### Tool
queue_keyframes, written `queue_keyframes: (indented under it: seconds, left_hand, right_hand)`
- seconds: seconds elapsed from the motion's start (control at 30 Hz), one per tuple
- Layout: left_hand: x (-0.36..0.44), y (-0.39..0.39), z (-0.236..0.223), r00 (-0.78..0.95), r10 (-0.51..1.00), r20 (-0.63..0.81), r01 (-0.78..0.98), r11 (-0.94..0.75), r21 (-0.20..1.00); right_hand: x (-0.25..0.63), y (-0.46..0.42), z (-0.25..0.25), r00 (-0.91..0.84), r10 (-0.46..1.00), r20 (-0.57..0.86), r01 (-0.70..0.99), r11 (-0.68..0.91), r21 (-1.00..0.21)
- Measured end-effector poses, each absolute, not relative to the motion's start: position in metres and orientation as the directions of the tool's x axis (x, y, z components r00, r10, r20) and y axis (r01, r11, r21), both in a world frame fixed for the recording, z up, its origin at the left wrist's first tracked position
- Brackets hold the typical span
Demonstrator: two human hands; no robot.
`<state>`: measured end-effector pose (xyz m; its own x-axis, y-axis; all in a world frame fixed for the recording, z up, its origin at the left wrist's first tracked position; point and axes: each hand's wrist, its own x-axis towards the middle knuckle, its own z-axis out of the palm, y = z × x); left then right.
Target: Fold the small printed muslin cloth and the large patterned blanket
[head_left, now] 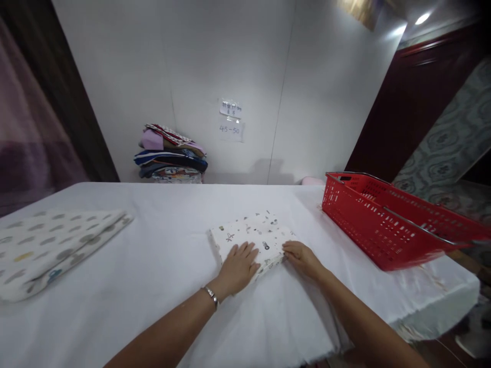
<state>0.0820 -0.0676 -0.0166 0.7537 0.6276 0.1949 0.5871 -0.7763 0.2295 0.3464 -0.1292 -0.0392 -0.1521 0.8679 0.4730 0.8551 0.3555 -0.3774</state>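
Observation:
A folded white cloth (249, 232) with small grey and brown seaside prints, a starfish among them, lies near the front of the table. My left hand (238, 268) rests on its near left part, palm down with fingers stretched out; a metal bracelet circles that wrist. At the cloth's near right corner, my right hand (303, 258) has its fingers curled over the edge, thumb and fingers pinching the layers. The underside of the cloth is hidden. Another folded white cloth (57, 235), with grey cloud shapes, lies apart at the left.
A white sheet covers the table (161, 245). On the right stands a red plastic basket (368, 225) with metal handles. A stack of folded clothes (172, 156) sits at the back against the white wall (230, 61), which bears handwritten paper labels (231, 129).

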Motion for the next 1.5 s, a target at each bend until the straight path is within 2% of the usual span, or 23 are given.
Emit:
queue_keyframes:
  seconds: [0.1,0.2,0.33,0.47,0.63,0.7,0.8,0.9,1.07,1.23,1.37,1.5]
  left_hand:
    - [0.082,-0.068,-0.028,0.757,0.633,0.163,0.603,-0.772,0.201]
    - [0.083,-0.068,-0.031,0.760,0.624,0.185,0.598,-0.781,0.180]
    - [0.082,-0.068,-0.033,0.756,0.629,0.183,0.604,-0.777,0.176]
    - [0.079,-0.072,-0.034,0.750,0.631,0.201,0.601,-0.776,0.192]
    - [0.083,-0.064,-0.025,0.760,0.633,0.145,0.593,-0.768,0.242]
    - [0.084,-0.048,-0.017,0.715,0.685,0.139,0.648,-0.724,0.237]
    - [0.081,-0.016,-0.013,0.503,0.840,0.204,0.820,-0.539,0.195]
    - [0.075,0.009,-0.022,0.346,0.925,0.155,0.910,-0.371,0.185]
    - [0.072,0.016,-0.038,0.355,0.918,0.177,0.911,-0.382,0.152]
    - [0.073,0.014,-0.039,0.351,0.919,0.180,0.918,-0.376,0.127]
    - [0.073,0.015,-0.039,0.355,0.916,0.188,0.917,-0.380,0.122]
    - [0.074,0.014,-0.039,0.353,0.913,0.206,0.917,-0.382,0.118]
  right_hand:
    - [0.334,-0.111,-0.019,-0.095,0.919,0.384,0.862,0.269,-0.430]
    - [0.312,-0.075,-0.002,-0.054,0.929,0.367,0.881,0.217,-0.420]
    - [0.284,-0.027,0.002,-0.060,0.965,0.254,0.942,0.139,-0.305]
    - [0.274,-0.010,-0.020,-0.021,0.994,0.109,0.984,0.040,-0.172]
    - [0.279,-0.012,-0.040,-0.020,0.995,0.098,0.992,0.032,-0.121]
    - [0.280,-0.011,-0.041,-0.023,0.995,0.099,0.993,0.034,-0.114]
    - [0.281,-0.011,-0.040,-0.023,0.995,0.099,0.993,0.034,-0.114]
    - [0.281,-0.011,-0.040,-0.036,0.995,0.092,0.991,0.047,-0.124]
    - [0.282,-0.002,-0.031,-0.040,0.999,0.027,0.986,0.044,-0.163]
    - [0.295,0.026,-0.017,0.029,0.999,0.034,0.985,-0.023,-0.172]
    - [0.312,0.039,-0.027,0.091,0.995,-0.027,0.973,-0.095,-0.209]
    - [0.318,0.039,-0.038,0.074,0.997,-0.013,0.965,-0.075,-0.251]
